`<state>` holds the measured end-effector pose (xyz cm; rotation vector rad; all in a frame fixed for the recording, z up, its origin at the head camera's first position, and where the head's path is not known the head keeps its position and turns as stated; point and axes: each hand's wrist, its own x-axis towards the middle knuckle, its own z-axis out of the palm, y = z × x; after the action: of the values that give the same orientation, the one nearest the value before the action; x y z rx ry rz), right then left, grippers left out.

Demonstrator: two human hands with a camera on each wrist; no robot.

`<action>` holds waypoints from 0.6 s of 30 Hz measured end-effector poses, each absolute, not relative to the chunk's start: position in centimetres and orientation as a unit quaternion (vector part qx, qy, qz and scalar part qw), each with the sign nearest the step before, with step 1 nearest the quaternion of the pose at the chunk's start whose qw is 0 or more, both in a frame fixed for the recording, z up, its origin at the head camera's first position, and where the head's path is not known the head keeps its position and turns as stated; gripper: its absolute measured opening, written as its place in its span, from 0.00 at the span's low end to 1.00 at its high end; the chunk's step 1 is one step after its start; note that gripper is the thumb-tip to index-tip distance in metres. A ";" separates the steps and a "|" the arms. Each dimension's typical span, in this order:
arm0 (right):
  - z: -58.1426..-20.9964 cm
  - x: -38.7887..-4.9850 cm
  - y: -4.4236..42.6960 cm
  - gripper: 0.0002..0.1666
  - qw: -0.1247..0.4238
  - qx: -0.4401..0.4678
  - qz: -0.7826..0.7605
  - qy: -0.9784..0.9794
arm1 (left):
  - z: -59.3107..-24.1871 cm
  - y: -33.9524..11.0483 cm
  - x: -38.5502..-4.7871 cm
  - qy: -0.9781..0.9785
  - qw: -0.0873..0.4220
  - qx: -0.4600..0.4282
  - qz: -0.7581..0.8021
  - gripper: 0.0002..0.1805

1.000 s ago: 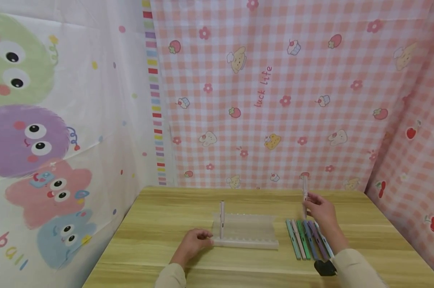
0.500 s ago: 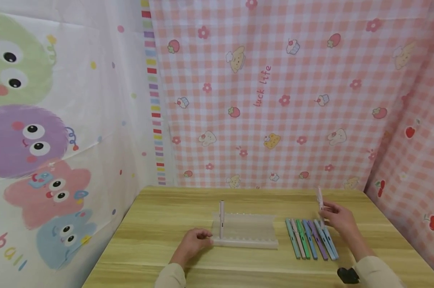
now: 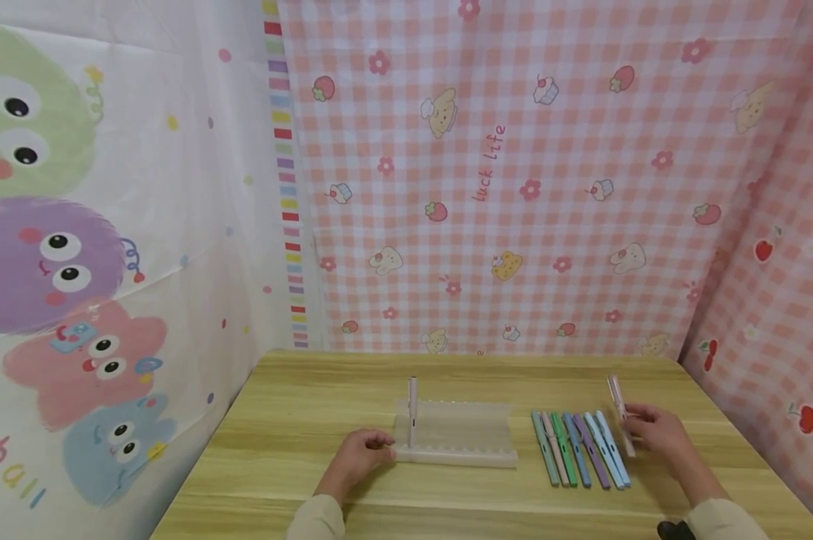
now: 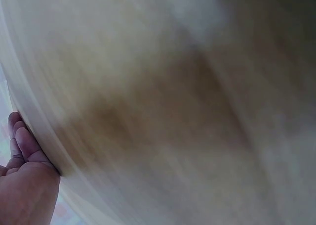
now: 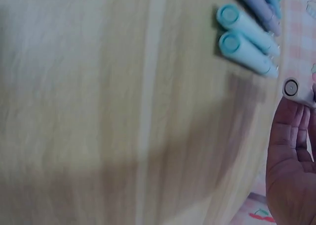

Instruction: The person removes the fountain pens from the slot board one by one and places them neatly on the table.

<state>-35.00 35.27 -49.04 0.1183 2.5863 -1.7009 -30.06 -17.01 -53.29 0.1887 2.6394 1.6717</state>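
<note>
In the head view my left hand (image 3: 362, 454) holds the left end of a clear plastic pen rack (image 3: 457, 459) with a scalloped edge. One pale pink pen (image 3: 412, 412) stands in the rack near that end. My right hand (image 3: 659, 435) pinches another pale pink pen (image 3: 620, 412), tilted, at the right end of a row of pens. The right wrist view shows the round end of this held pen (image 5: 292, 87) above my fingers. In the left wrist view my left hand (image 4: 29, 170) is at the lower left, and the rack is not visible there.
Several capped pens lie side by side right of the rack: teal, pink, a green pen (image 3: 563, 450), blue, a purple pen (image 3: 592, 451) and light blue pens (image 3: 609, 450). A black object (image 3: 675, 530) shows by my right sleeve. Patterned cloths (image 3: 514, 225) surround the wooden table (image 3: 278, 420).
My right hand has moved right and toward me with the pale pink pen, from above the row to its right end. The pen has lowered and tilted. My left hand stays at the rack.
</note>
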 end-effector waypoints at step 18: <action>-51.1 -34.5 36.9 0.33 0.073 0.051 -0.532 0.842 | -53.1 -17.0 -30.1 0.842 0.008 0.058 0.536 0.10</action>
<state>-34.49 36.93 -51.12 0.1519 2.5305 -1.5967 -30.09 -16.99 -53.12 0.1814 2.6334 1.6751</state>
